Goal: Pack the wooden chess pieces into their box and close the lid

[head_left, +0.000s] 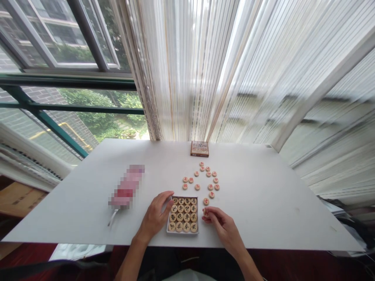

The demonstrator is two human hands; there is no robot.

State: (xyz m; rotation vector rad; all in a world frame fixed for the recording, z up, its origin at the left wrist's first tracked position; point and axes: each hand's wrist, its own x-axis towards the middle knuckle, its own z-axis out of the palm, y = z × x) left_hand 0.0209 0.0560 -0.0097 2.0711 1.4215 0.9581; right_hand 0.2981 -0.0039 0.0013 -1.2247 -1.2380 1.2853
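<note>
A shallow white box (183,233) lies near the table's front edge, filled with rows of round wooden xiangqi pieces with black characters. My left hand (154,214) grips this box at its left side, thumb over the edge and fingers at the far left corner. Just to the right of the box, my right hand (221,224) pinches a xiangqi piece (205,213) with a red mark between thumb and fingers. Beyond both hands, several red-marked pieces (210,187) lie scattered face up on the table.
At the back of the white table (258,195) lies a brown box lid (199,149) with a printed top. A blurred-out pink object (127,187) lies on the left, with a pale strip at its near end. Striped curtains (205,78) and an open window stand behind the table.
</note>
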